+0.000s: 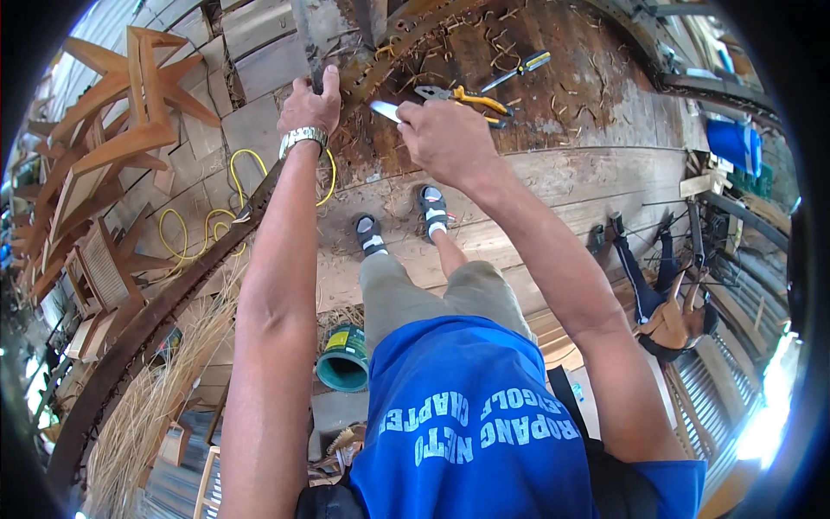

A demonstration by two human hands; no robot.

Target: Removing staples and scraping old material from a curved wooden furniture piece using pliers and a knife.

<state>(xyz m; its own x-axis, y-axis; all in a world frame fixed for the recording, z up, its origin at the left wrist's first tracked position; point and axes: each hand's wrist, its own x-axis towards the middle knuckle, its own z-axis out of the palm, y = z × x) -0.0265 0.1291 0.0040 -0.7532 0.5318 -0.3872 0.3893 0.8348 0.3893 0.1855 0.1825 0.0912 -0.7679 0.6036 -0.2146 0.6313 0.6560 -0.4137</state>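
Observation:
My left hand (309, 111), with a metal-banded watch (303, 138) at the wrist, is closed beside a brown curved band (367, 76) with holes along it. A grey upright bar (304, 35) meets its fingers; what lies inside the grip is hidden. To the right, my right hand (450, 143) is curled round a tool with a short bright blade (386, 111) that points at the band; its handle is hidden in the fist. Just beyond that hand lie pliers with yellow grips (477, 101). A yellow-and-black screwdriver (519, 71) rests farther off.
Cut strips (562, 108) litter the brown boards. A yellow cord (177, 246) loops at left, near stacked wooden star-shaped frames (143, 95) and long dry strands (160, 389). A green bucket (344, 356) stands by my legs. Another person (670, 320) is at right, near a blue container (733, 147).

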